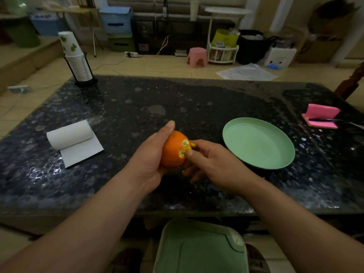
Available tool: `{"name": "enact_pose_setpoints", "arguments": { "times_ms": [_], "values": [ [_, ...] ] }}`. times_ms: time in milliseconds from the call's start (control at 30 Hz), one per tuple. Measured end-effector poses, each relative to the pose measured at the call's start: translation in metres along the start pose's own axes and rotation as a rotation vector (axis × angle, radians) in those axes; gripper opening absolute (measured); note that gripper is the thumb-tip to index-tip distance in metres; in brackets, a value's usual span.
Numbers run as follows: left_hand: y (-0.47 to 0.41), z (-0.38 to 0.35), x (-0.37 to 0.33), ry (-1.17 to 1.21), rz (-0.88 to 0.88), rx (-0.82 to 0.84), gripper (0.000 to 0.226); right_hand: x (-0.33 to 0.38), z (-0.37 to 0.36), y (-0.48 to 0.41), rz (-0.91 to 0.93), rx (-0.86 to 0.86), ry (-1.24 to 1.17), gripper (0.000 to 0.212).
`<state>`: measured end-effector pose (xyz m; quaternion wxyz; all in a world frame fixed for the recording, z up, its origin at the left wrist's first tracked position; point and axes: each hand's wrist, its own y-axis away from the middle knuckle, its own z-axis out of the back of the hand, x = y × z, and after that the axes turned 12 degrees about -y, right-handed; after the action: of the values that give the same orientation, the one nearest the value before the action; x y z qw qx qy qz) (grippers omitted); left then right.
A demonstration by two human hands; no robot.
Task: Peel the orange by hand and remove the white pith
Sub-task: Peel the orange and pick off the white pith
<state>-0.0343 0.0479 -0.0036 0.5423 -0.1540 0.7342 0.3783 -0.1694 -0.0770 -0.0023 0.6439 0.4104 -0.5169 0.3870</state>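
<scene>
Container: a green lidded container [199,251] sits at the bottom centre of the frame, below the table's near edge. It is probably kept there for scraps.
Left hand: the left hand [151,154] wraps around the orange from the left and beneath. Its thumb stands up along the far side, which steadies the fruit against the other hand's pull.
Orange: the orange [171,150] is held above the table [177,99] at mid-frame, between the two hands. The torn patch faces right, towards the working hand.
Right hand: the right hand [212,160] has its fingers curled. Thumb and forefinger pinch the peel [186,146] where a small pale flap is lifted.
Progress: judging by the small tear, peeling has barely begun, and most of the rind is intact.
Plate: the green plate [258,143] lies just right of the right hand. It holds nothing and is likely meant to take peel or fruit.
Roll: the paper roll [72,137] lies left of centre, partly unrolled, within reach for wiping juice.
Sponge: a pink sponge [320,118] with a dark-handled tool across it lies at the right edge, well apart from the hands.
Cups: a stack of cups [77,62] stands in a holder at the table's far left corner, out of the way.
</scene>
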Motion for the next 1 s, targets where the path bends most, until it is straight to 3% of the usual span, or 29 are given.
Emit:
{"name": "enact_pose_setpoints", "arguments": {
  "times_ms": [200,500,667,833,1000],
  "values": [
    [0.007,-0.01,0.005,-0.114,-0.169,-0.08,0.046,-0.008,-0.006,-0.005,-0.023,-0.078,-0.152,0.035],
    [0.008,-0.01,0.005,-0.074,-0.185,-0.081,0.058,-0.009,-0.017,-0.006,-0.067,-0.173,-0.379,0.03],
    [0.001,-0.003,-0.002,0.09,-0.137,-0.109,0.05,-0.006,-0.019,-0.004,-0.165,-0.037,-0.7,0.036],
    [0.005,-0.001,-0.004,0.088,-0.12,-0.047,0.06,0.007,-0.018,-0.002,-0.11,-0.074,-0.541,0.036],
    [0.002,0.008,-0.005,-0.112,-0.107,0.034,0.056,0.015,-0.006,0.004,0.038,-0.179,-0.136,0.04]
  ]
}}
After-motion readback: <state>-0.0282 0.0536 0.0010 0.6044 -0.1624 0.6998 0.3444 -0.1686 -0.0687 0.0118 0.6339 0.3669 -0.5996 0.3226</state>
